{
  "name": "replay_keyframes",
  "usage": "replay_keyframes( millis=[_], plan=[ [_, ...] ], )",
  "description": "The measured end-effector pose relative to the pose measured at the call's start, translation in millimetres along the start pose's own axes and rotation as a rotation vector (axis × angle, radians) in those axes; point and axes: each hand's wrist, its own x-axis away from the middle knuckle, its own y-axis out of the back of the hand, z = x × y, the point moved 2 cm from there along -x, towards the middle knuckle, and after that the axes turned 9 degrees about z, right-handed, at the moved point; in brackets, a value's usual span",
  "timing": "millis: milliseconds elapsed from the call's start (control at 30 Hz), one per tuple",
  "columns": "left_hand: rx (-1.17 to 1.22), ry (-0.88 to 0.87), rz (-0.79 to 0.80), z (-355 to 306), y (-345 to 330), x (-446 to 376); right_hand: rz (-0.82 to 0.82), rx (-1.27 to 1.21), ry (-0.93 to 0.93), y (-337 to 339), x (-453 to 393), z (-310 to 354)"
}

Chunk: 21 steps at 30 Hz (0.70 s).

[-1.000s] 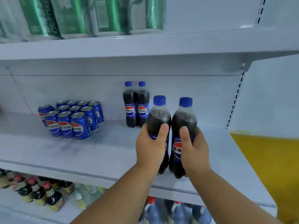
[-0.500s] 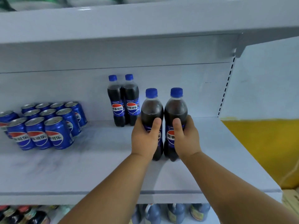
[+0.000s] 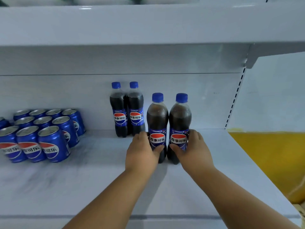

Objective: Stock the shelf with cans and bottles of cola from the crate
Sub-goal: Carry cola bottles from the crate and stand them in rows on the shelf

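You face a white metal shelf (image 3: 69,192), its surface faintly mottled, with a white back panel behind and another white shelf board (image 3: 148,25) overhead. At your far left a block of blue cola cans (image 3: 41,134) stands upright in tight rows, labels facing you, the leftmost cut off by the frame edge. Near the middle, two cola bottles (image 3: 126,111) with blue caps stand side by side against the back panel, touching each other. Just to their right and nearer to you stand two more bottles, also upright and close together, bases on the shelf.

Your left hand (image 3: 142,152) grips the left front bottle (image 3: 157,123) low on its label, thumb curled across the front and fingers wrapped round the far side. Your right hand (image 3: 192,149) grips the right front bottle (image 3: 180,123) the same way, thumb across the lower label, fingers curled behind. Both forearms reach up from the bottom of the frame, converging on the pair.

At the right, a slotted upright (image 3: 234,103) closes the bay, with a white wall (image 3: 277,93) beyond it and a yellow surface (image 3: 270,159) below that.
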Motion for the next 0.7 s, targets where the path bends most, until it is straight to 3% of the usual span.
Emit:
replay_keyframes(
  millis=[233,700],
  plan=[
    [-0.030,0.066,-0.025,-3.9,-7.6,-61.8,-0.005,0.025,-0.035,-20.5,-61.1,5.7],
    [-0.386,0.148,0.054,-9.1,-6.2,-113.5,0.022,0.043,-0.054,-35.9,-112.8,5.6]
  ],
)
